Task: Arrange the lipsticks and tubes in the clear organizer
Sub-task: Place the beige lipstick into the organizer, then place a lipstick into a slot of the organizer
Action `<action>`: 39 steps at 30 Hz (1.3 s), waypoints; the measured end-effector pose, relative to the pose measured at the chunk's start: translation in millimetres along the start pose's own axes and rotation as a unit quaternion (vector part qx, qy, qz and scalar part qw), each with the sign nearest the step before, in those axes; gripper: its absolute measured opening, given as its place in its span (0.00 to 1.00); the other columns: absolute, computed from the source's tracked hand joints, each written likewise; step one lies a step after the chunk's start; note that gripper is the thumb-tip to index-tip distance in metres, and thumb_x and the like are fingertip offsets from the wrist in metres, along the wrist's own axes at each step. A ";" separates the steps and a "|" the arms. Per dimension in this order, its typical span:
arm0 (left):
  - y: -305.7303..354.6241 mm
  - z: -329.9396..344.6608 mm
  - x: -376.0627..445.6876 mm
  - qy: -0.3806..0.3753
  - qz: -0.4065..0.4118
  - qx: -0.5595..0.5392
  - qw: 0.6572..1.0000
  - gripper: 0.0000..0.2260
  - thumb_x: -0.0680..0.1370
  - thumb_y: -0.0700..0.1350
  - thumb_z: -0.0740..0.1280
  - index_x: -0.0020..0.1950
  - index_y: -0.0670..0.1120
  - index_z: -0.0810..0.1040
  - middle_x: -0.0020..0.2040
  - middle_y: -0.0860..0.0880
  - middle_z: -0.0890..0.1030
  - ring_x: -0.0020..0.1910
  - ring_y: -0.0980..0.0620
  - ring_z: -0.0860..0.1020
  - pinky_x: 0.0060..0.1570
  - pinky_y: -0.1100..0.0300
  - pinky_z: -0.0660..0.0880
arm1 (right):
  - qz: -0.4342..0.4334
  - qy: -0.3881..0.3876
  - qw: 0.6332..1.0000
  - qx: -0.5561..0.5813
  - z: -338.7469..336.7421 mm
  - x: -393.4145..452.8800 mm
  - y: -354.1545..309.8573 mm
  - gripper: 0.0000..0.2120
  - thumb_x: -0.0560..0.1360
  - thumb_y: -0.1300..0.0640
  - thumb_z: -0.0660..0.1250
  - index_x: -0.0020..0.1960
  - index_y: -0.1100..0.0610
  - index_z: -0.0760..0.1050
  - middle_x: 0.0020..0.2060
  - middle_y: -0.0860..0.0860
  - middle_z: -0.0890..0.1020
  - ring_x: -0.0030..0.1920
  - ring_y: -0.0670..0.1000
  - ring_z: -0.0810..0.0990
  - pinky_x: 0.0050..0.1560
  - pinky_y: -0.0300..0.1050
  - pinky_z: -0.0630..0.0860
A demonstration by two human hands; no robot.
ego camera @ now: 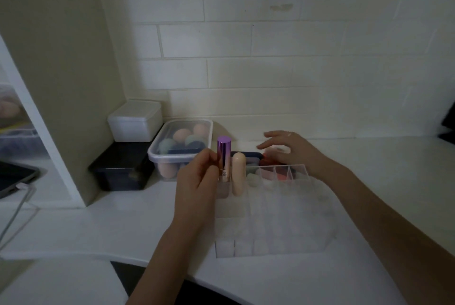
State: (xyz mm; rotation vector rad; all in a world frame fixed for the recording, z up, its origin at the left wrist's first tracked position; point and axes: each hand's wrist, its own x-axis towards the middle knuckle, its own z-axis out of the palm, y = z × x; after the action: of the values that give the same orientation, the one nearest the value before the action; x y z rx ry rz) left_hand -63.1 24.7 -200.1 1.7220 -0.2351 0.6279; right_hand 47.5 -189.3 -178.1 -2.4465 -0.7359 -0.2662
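On the white counter, centre frame, sits the clear organizer, a grid of compartments. Left hand pinches a purple-capped lipstick between thumb and fingertips, tube upright, its base in the back-left compartment; other fingers curled. Just beside it, a cream tube stands upright in the next slot over. Right hand is open, fingers spread and motion-blurred, over the far side of the organizer, holding nothing visible. Under that hand are reddish items and a dark tray edge, too blurred and hidden to identify. Organizer walls are faint, so slot count is unclear. Back left: lidded tub of makeup sponges, white box on a dark box. Dim lighting throughout.
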 end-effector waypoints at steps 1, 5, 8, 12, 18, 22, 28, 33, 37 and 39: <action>0.3 -0.2 -0.3 0.004 0.002 0.000 1.000 0.06 0.71 0.39 0.57 0.37 0.42 0.72 0.32 0.45 0.73 0.32 0.51 0.69 0.35 0.56 0.66 | -0.007 -0.005 1.000 -0.003 3.2 3.7 -3.5 0.10 0.68 0.45 0.66 0.48 0.42 0.80 0.61 0.55 0.79 0.65 0.50 0.72 0.65 0.44 0.66; -1.0 -0.1 -1.2 0.004 0.006 0.006 1.000 0.07 0.71 0.39 0.57 0.38 0.39 0.73 0.34 0.41 0.73 0.34 0.40 0.70 0.36 0.52 0.66 | 0.021 -0.018 0.998 -0.064 13.3 11.7 -12.2 0.07 0.69 0.50 0.68 0.46 0.41 0.80 0.64 0.52 0.76 0.68 0.53 0.68 0.66 0.57 0.66; 0.8 0.5 -2.0 0.008 -0.005 -0.001 1.000 0.06 0.71 0.39 0.57 0.36 0.42 0.72 0.34 0.42 0.73 0.32 0.49 0.69 0.36 0.53 0.66 | 0.002 0.001 0.996 -0.094 20.2 12.8 -12.7 0.07 0.71 0.54 0.69 0.49 0.48 0.80 0.66 0.51 0.73 0.68 0.54 0.66 0.65 0.58 0.65; -0.7 -0.2 -0.5 0.004 -0.006 0.000 1.000 0.06 0.71 0.39 0.57 0.36 0.43 0.72 0.34 0.42 0.73 0.32 0.50 0.69 0.36 0.53 0.66 | 0.018 -0.012 0.993 -0.115 21.4 12.7 -11.5 0.07 0.72 0.48 0.69 0.48 0.48 0.79 0.66 0.48 0.72 0.68 0.52 0.65 0.64 0.57 0.66; 0.1 0.6 -1.8 0.004 -0.018 -0.005 1.000 0.06 0.71 0.40 0.57 0.36 0.44 0.72 0.31 0.47 0.73 0.32 0.53 0.69 0.35 0.54 0.66 | 0.005 0.052 0.998 -0.020 22.5 14.1 -12.9 0.06 0.70 0.57 0.72 0.46 0.57 0.81 0.57 0.53 0.80 0.61 0.53 0.74 0.60 0.36 0.66; 3.2 0.8 -2.0 0.003 -0.024 -0.015 1.000 0.09 0.71 0.40 0.57 0.32 0.50 0.71 0.29 0.54 0.72 0.30 0.57 0.68 0.35 0.58 0.65 | 0.077 0.113 0.937 0.322 0.7 12.4 -32.4 0.07 0.75 0.60 0.67 0.52 0.62 0.76 0.45 0.54 0.84 0.49 0.49 0.83 0.51 0.40 0.79; 3.2 0.2 -2.8 0.002 -0.036 -0.024 0.999 0.09 0.71 0.41 0.57 0.34 0.49 0.73 0.31 0.54 0.74 0.32 0.56 0.70 0.37 0.55 0.68 | 0.048 0.073 0.885 0.458 -21.4 3.8 -50.8 0.11 0.77 0.60 0.63 0.59 0.61 0.74 0.51 0.59 0.83 0.50 0.57 0.84 0.46 0.46 0.82; 4.3 0.7 -3.6 0.004 -0.034 -0.021 0.999 0.07 0.71 0.41 0.57 0.36 0.46 0.73 0.31 0.53 0.74 0.32 0.56 0.70 0.37 0.55 0.68 | 0.020 0.042 0.875 0.482 -35.1 4.5 -65.0 0.09 0.69 0.55 0.68 0.47 0.58 0.75 0.47 0.59 0.82 0.42 0.53 0.84 0.40 0.47 0.81; 4.3 0.6 -3.7 0.004 -0.036 -0.019 0.999 0.07 0.71 0.41 0.57 0.38 0.45 0.73 0.32 0.50 0.74 0.32 0.56 0.70 0.37 0.54 0.68 | -0.014 0.010 0.882 0.471 -47.2 1.3 -77.6 0.12 0.64 0.52 0.71 0.40 0.57 0.71 0.39 0.53 0.80 0.37 0.49 0.82 0.33 0.43 0.81; 4.8 1.1 -4.0 0.006 -0.037 -0.018 0.999 0.07 0.71 0.41 0.57 0.38 0.45 0.73 0.33 0.49 0.74 0.32 0.56 0.70 0.37 0.54 0.68 | -0.026 0.008 0.901 0.432 -51.9 -0.6 -84.5 0.13 0.64 0.50 0.70 0.38 0.57 0.70 0.37 0.53 0.80 0.35 0.47 0.81 0.32 0.44 0.81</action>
State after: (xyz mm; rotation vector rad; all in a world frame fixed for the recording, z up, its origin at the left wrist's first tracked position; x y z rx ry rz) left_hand -68.5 21.8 -198.3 1.6837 -0.1733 0.5759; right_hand -1.6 -161.0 -96.8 -1.5760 -0.7090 0.0340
